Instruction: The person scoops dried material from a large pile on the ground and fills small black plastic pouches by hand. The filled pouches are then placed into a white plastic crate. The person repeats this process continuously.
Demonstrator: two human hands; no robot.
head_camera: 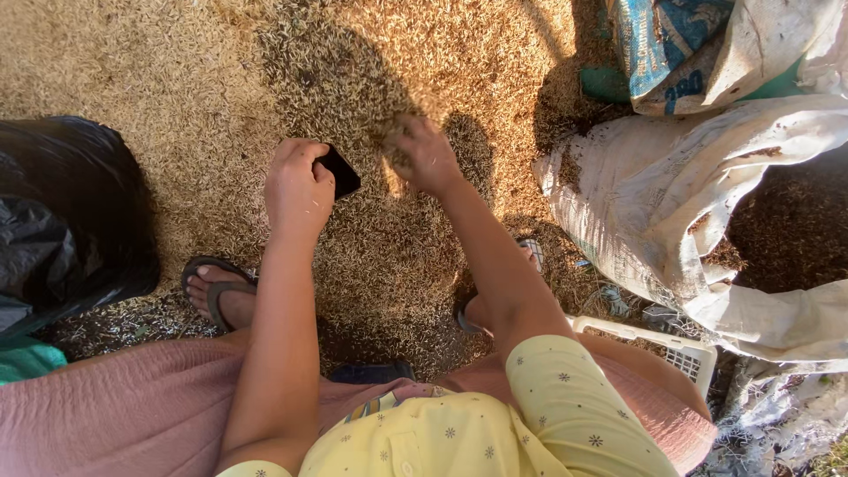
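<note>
My left hand [298, 185] is closed around a small flat black object [340, 170] that sticks out to the right of the fingers. My right hand [422, 155] is just to its right, fingers curled over a clump of grain husks [389, 146] held above the ground. Below both hands lies a wide spread of golden unhusked grain [177, 71] covering the ground. My two sandalled feet, one at the left [216, 290] and one partly hidden under my right arm [530, 252], stand on the grain.
A black plastic bag [62, 212] lies at the left. An open white woven sack [689, 203] with dark grain inside sits at the right, more sacks [680, 53] behind it. A white plastic basket [680, 349] is beside my right knee.
</note>
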